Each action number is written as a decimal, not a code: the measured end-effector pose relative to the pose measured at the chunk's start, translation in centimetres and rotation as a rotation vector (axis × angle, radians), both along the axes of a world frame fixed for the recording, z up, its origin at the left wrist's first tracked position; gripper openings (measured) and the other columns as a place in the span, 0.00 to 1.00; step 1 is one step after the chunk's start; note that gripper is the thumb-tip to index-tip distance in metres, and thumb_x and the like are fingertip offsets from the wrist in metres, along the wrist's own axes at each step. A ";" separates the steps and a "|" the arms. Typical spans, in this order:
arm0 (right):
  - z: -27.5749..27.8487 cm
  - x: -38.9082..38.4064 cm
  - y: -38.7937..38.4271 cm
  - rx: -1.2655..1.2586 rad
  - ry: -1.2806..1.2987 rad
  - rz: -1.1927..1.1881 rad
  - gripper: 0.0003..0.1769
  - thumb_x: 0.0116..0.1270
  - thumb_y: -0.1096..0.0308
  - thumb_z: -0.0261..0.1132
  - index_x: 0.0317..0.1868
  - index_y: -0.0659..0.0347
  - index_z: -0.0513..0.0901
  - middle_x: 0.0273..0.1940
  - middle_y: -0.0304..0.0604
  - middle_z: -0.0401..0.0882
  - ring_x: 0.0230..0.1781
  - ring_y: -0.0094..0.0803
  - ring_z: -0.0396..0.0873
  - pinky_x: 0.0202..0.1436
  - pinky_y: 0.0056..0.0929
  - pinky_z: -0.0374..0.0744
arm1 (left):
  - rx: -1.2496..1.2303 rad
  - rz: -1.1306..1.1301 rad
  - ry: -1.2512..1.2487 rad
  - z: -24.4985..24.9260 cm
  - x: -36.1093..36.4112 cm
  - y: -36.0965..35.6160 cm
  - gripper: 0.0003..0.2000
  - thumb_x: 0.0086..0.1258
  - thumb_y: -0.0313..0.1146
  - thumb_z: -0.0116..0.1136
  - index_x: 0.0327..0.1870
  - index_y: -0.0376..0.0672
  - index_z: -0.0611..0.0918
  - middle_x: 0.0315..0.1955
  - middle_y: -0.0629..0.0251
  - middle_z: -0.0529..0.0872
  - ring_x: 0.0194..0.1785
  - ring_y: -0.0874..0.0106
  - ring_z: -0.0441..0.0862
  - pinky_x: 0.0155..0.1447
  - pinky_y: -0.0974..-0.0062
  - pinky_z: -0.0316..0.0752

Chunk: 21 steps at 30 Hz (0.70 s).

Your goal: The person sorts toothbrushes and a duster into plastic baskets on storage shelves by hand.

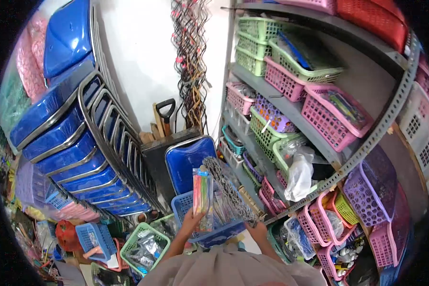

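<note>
My left hand (191,222) is closed on a clear packet of long, thin coloured sticks (203,193) in pink, green and orange, held upright over a blue basket (180,204). More clear packets (222,209) lie inside that basket. At its right side, my right hand (256,230) is closed round the lower end of a long grey shaggy duster (226,183). The duster slants up and left across the basket, its far end close to the top of the packet.
Stacked blue chairs (76,143) rise on the left. A grey metal shelf (291,107) with pink and green baskets runs along the right. A blue chair seat (188,159) stands behind the basket. A green basket (144,248) of packets sits at my left.
</note>
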State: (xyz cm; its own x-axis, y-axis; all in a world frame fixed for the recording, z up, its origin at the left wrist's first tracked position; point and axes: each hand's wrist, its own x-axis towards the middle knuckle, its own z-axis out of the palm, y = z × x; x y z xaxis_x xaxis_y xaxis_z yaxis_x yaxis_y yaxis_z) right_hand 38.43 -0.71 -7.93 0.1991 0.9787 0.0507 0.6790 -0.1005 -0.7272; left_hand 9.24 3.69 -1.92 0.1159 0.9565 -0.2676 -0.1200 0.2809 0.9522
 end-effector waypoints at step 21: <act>8.0 2.3 -2.5 0.087 -0.305 -0.270 0.23 0.39 0.65 0.69 0.41 0.59 0.81 0.28 0.57 0.79 0.32 0.54 0.79 0.38 0.46 0.78 | 0.219 -0.444 0.064 8.6 1.7 -1.3 0.22 0.65 0.34 0.59 0.59 0.41 0.70 0.42 0.68 0.79 0.43 0.79 0.75 0.46 0.80 0.71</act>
State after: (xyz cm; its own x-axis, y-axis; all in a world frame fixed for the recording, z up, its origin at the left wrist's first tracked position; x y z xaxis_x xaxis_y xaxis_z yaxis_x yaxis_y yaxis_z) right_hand 40.77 -3.19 0.10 0.4111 0.8827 0.2275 0.8223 -0.2514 -0.5106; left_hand 10.90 2.34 6.72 0.5144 0.8532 -0.0863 0.0268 0.0846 0.9961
